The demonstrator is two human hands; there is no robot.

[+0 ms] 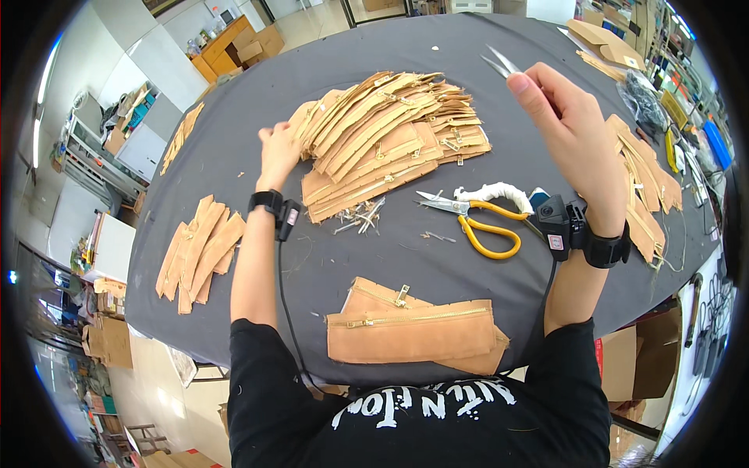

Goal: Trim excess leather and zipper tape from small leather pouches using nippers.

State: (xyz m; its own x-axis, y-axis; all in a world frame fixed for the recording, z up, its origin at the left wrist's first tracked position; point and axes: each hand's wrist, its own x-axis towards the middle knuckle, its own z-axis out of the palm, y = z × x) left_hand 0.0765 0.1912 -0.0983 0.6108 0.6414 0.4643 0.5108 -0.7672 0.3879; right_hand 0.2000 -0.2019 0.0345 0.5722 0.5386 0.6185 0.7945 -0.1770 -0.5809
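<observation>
A fanned pile of tan zippered strips (374, 125) with gold zippers lies at the far middle of the table. My left hand (278, 156) is at its left end, fingers curled in against the end of a strip; the fingertips are partly hidden. My right hand (558, 109) is raised to the right of the pile, closed around metal tweezers (503, 61) whose pointed tips face up and left, apart from the strips. Two more zippered pieces (409, 331) lie crossed close to me, zippers facing up.
Yellow-handled scissors (489, 226) lie right of centre beside a white-wrapped tool (495, 193). Small scraps (365, 216) sit below the pile. More tan pieces lie in a left stack (199, 249) and a right stack (644, 187). Cluttered tools (679, 132) line the right side.
</observation>
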